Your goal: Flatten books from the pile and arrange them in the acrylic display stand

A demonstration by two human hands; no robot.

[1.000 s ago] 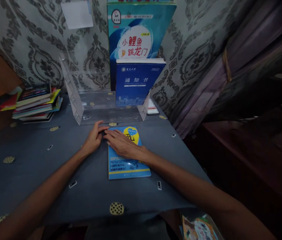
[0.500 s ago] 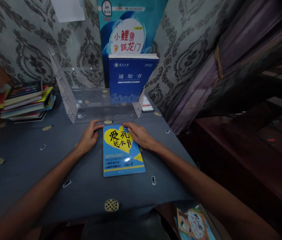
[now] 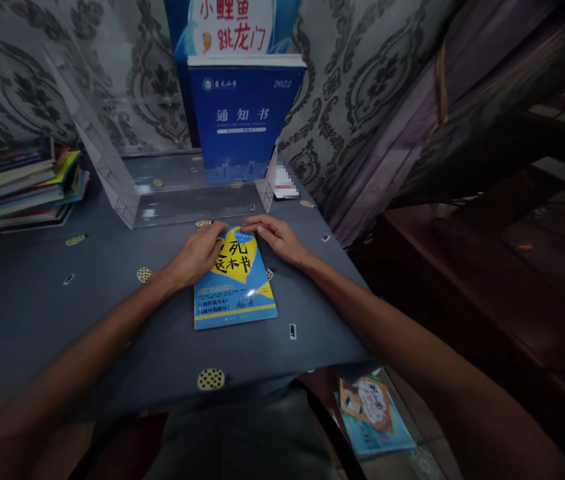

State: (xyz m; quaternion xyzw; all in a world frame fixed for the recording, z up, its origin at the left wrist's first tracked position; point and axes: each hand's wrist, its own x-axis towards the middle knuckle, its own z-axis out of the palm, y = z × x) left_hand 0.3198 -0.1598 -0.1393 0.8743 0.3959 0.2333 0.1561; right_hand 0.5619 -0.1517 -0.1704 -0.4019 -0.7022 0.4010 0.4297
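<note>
- Grey cloth with yellow dotted spots covers the table (image 3: 87,320); bare parts show on both sides of the arms.
- Far left, by the wall: a stack of books (image 3: 22,183), lying flat, spines mixed in colour, well apart from the hands.
- Clear acrylic stand (image 3: 162,193) sits at the back of the table, its left wall slanted up against the patterned wallpaper.
- Left hand (image 3: 197,257): palm down, fingers loosely spread, resting on the top left corner of the blue book (image 3: 235,293). It presses flat and grips nothing.
- The blue book lies flat on the cloth, face up, just in front of the stand, yellow heart shape and black lettering on its cover; its near half is uncovered.
- Inside the stand, upright: a dark blue book (image 3: 245,120) marked 2022, with a taller book (image 3: 235,27) behind it, cut off by the top edge.
- Right hand (image 3: 277,237): fingers extended, tips on the top right corner of the blue book, close to the left fingertips. Open, nothing clasped.
- Right of the table: purple curtain (image 3: 412,133), then dark wooden furniture.
- Bottom right, below the table edge: a picture book (image 3: 372,413) on the floor.
</note>
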